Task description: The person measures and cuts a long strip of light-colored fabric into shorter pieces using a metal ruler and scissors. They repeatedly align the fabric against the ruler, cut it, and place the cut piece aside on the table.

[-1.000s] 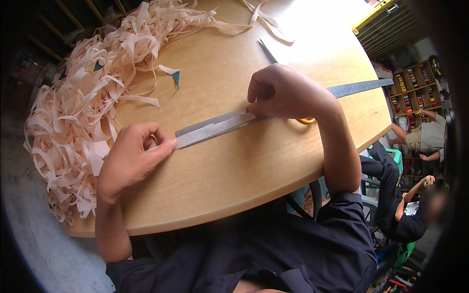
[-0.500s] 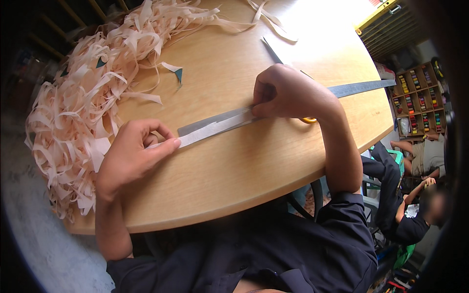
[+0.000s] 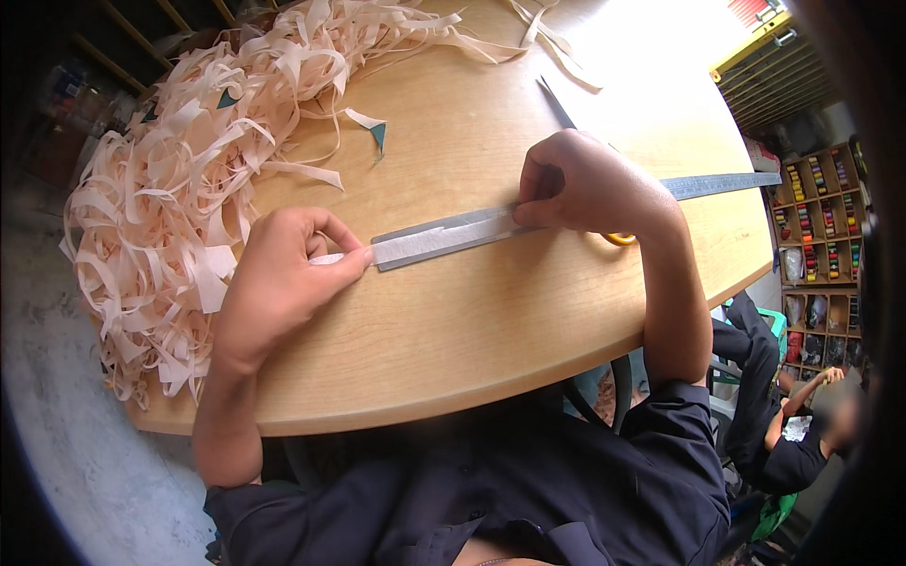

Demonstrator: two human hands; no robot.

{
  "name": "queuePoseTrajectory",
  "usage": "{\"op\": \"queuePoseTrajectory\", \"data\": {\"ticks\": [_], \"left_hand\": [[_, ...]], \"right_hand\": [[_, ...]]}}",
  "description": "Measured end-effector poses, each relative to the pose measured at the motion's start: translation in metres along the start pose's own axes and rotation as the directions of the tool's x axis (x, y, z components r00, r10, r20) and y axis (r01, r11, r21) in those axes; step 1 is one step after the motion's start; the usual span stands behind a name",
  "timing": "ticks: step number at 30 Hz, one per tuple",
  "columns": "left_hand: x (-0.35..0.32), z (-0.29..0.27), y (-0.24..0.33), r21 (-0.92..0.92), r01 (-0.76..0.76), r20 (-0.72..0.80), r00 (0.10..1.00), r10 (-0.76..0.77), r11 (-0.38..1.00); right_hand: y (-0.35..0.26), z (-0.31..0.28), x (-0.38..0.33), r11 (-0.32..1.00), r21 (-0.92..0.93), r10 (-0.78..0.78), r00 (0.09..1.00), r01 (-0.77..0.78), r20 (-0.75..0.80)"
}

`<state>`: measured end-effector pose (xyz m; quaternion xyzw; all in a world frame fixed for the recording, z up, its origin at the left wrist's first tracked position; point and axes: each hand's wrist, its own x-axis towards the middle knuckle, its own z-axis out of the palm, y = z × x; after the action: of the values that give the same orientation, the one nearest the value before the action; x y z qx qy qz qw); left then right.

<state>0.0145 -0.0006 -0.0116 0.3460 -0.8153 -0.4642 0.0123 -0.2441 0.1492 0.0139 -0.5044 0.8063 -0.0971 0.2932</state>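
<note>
A narrow pale fabric strip [image 3: 462, 234] lies stretched along a long metal ruler [image 3: 717, 185] on the wooden table. My left hand [image 3: 288, 278] pinches the strip's left end between thumb and finger, just beyond the ruler's end. With fingers closed, my right hand [image 3: 590, 184] pinches the strip farther along, over the ruler. Scissors [image 3: 618, 239] lie partly beneath my right hand; a yellow handle and a pointed blade show, and the rest is hidden.
A large heap of peach fabric strips [image 3: 179, 189] covers the table's left side. Loose strips [image 3: 552, 42] lie at the far edge. Beyond the table on the right are a shelf of thread spools [image 3: 821, 203] and a seated person [image 3: 788, 443].
The ruler's left end now sits squarely beneath the strip, which lies along it rather than across its edge. Both hands keep their pinch; the whole view has shifted slightly.
</note>
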Motion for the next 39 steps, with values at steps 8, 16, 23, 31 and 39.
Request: {"op": "queuePoseTrajectory", "data": {"ticks": [8,16,23,31,39], "left_hand": [[0.0,0.0,0.001,-0.056,0.006,0.013,1.0,-0.006,0.998],[0.004,-0.005,-0.002,-0.25,0.011,0.044,0.999,0.0,0.968],[0.012,-0.01,-0.013,-0.353,-0.003,0.036,0.999,0.017,0.936],[0.014,-0.004,-0.009,-0.476,-0.059,0.034,0.996,0.085,0.878],[0.009,-0.009,-0.002,-0.538,-0.045,0.082,0.991,0.105,0.842]], "right_hand": [[0.021,-0.007,-0.005,0.988,0.06,-0.134,0.979,0.145,-0.155],[0.052,-0.033,-0.028,0.956,-0.194,0.178,0.962,-0.219,-0.209],[0.05,-0.03,-0.026,0.927,-0.257,0.209,0.945,-0.273,-0.251],[0.065,-0.025,-0.033,0.92,-0.191,0.284,0.919,-0.341,-0.275],[0.084,0.009,-0.073,0.814,0.579,0.245,0.872,0.053,-0.424]]}}
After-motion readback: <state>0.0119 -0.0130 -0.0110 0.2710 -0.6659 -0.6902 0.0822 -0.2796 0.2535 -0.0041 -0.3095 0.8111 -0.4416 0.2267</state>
